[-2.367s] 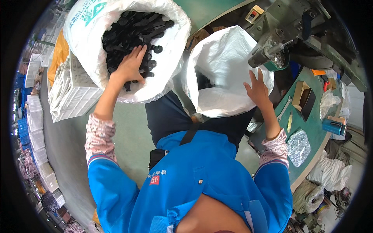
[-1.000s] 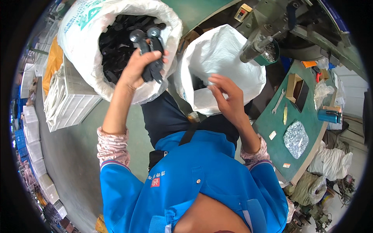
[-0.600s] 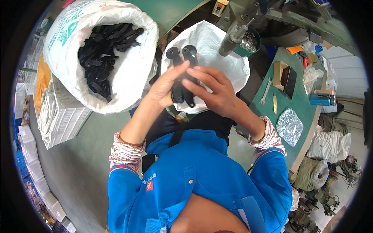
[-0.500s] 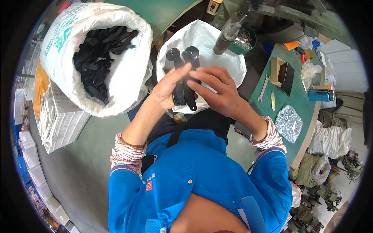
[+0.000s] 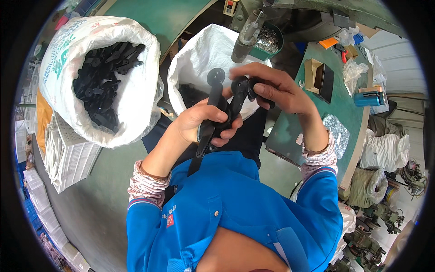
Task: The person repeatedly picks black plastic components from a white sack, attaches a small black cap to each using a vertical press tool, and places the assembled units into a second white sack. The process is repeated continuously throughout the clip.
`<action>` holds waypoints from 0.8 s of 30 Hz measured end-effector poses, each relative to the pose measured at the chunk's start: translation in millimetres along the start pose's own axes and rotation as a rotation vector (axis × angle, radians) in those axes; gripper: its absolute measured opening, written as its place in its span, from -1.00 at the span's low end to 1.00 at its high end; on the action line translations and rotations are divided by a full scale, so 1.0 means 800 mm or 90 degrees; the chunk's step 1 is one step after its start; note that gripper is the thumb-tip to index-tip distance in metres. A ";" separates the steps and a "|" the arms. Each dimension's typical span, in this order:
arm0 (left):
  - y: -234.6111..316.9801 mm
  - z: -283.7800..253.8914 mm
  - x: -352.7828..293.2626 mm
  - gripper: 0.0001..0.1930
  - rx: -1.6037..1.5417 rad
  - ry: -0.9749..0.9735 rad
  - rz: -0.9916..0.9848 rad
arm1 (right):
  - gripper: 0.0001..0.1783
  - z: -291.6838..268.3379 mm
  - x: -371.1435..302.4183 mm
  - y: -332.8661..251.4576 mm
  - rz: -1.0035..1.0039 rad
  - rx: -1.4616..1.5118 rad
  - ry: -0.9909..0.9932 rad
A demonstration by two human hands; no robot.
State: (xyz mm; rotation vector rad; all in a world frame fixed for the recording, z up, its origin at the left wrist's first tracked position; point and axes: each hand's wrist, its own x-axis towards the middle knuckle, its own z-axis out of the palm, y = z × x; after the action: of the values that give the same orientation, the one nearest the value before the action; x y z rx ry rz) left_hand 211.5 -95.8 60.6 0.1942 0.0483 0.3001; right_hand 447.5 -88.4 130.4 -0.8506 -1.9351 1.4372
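Black plastic arms [image 5: 215,86] with round disc ends are bunched in my left hand [image 5: 192,120], its fingers wrapped round their shafts, narrow ends pointing toward my body. Just to the right, my right hand [image 5: 292,93] pinches another black disc-ended arm [image 5: 252,90] between thumb and fingers; its disc is beside the bunch, and whether they touch I cannot tell. Beneath my hands stands an open white sack [image 5: 199,50] with dark pieces in its bottom. At the left, a larger white sack [image 5: 140,90] holds many similar black arms [image 5: 102,86].
A metal machine column [image 5: 247,38] rises beyond my hands, next to a green tub [image 5: 277,51] of small metal pieces. The green bench [image 5: 290,131] at the right bears an open cardboard box [image 5: 312,75], a blue bottle [image 5: 368,99] and a bag of shiny pieces [image 5: 337,129]. White crates [image 5: 79,156] stand at the left.
My hands have drawn apart: the right has moved rightward and now pinches an arm beside the bunch. My left hand has closed round the other arms. The whole view has shifted slightly.
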 end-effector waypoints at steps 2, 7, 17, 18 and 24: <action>0.000 0.005 0.002 -0.24 0.023 0.022 0.004 | -0.66 -0.005 -0.002 0.012 0.025 0.023 -0.013; -0.002 0.011 0.007 -0.26 0.059 0.080 0.071 | -0.73 -0.004 -0.005 0.024 0.058 0.020 0.090; 0.008 0.004 0.011 -0.26 0.210 0.369 0.278 | -0.63 -0.052 0.032 -0.014 0.019 0.040 0.388; 0.008 0.004 0.012 -0.24 0.206 0.375 0.285 | -0.60 -0.057 0.036 -0.012 -0.022 0.059 0.380; 0.010 0.007 0.013 -0.31 0.224 0.349 0.335 | -0.61 -0.072 0.062 -0.022 0.115 0.078 0.395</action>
State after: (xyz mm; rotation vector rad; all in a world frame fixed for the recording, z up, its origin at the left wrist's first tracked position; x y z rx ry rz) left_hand 219.2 -86.3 67.3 0.4713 0.6027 0.8665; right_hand 457.4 -19.5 165.9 -1.2577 -1.3200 1.1831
